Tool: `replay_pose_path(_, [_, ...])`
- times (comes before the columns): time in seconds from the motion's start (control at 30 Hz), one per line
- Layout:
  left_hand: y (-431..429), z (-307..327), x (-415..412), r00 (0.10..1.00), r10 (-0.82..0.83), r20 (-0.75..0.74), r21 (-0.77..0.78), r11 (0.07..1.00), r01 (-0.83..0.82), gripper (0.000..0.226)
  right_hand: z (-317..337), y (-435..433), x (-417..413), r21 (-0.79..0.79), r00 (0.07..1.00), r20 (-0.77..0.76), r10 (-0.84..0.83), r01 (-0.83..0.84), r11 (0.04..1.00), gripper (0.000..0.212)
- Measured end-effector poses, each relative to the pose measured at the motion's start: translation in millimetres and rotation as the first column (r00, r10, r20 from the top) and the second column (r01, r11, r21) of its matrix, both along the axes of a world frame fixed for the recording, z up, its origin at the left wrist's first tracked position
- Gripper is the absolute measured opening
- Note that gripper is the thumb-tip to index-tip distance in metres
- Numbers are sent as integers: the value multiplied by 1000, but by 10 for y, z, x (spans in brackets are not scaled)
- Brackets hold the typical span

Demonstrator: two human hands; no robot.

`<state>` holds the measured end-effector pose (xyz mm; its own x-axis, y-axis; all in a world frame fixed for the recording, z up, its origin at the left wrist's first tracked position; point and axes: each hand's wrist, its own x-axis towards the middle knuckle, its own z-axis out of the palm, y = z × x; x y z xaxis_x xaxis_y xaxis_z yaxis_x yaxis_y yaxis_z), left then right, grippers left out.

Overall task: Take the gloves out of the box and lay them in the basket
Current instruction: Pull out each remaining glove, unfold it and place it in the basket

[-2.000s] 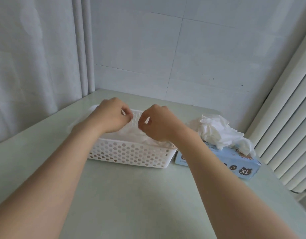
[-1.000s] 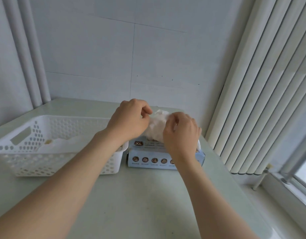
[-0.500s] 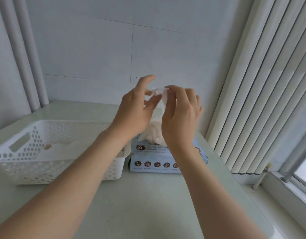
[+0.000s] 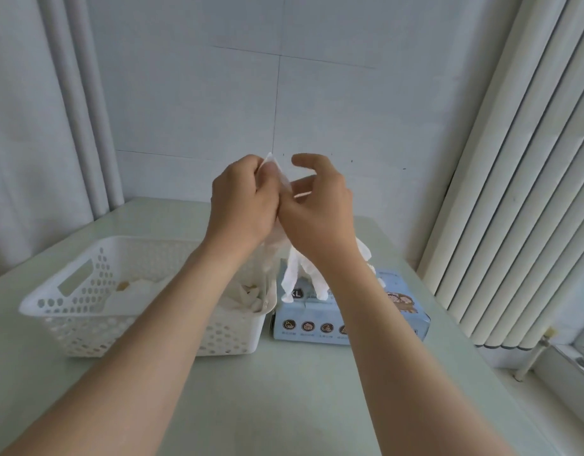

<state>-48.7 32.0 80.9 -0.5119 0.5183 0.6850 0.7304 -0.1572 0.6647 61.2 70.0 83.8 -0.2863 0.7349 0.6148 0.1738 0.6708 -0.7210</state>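
Head view
Left hand [image 4: 242, 200]: raised above the table, my fingers curled, pinching the top edge of a glove between thumb and fingertips.
Right hand [image 4: 318, 213]: raised just beside the left, the two touching at the knuckles. My forefinger is lifted and bent, clear of the glove. My thumb lies against the thin film. The other fingers are hidden behind the back of the hand, so I cannot tell whether they grip.
Glove [image 4: 298, 271]: thin, white, half see-through. A corner of it pokes up above my left fingers. It runs down between my hands, and its fingers dangle over the top of the box, in front of the XL mark. I cannot tell whether it is free of the box.
Box [image 4: 317, 319]: pale blue, lying flat on the table, just right of the basket, its side close against the basket's wall. More white gloves [image 4: 363, 255] bunch out of its top behind my right forearm.
Basket [image 4: 86, 337]: white, perforated, with a handle slot in its left end. It stands on the table under my left forearm.
Gloves in basket [image 4: 132, 291]: crumpled white ones lie on its floor, some at the right end next to the box.
Table [image 4: 284, 396]: pale green, set in a corner.
Surroundings: curtain [image 4: 37, 126] on the left, tiled wall [image 4: 201, 93] ahead, vertical blinds [image 4: 521, 192] on the right.
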Motion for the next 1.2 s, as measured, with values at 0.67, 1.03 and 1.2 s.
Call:
replay_pose_path(0.67, [-61,36,-251,947,-74,314,-60,993,97,33,158,26,173,-440,971,177,164,-71,895,22])
replay_pose_path(1.03, [-52,37,-260,934,-17,358,-34,999,31,37,89,196,134,-457,965,-183,189,-254,853,30])
replay_pose_path(1.2, [-164,80,-268,949,-47,312,-29,998,58,31,-45,206,42,-338,993,-108,38,-73,938,27])
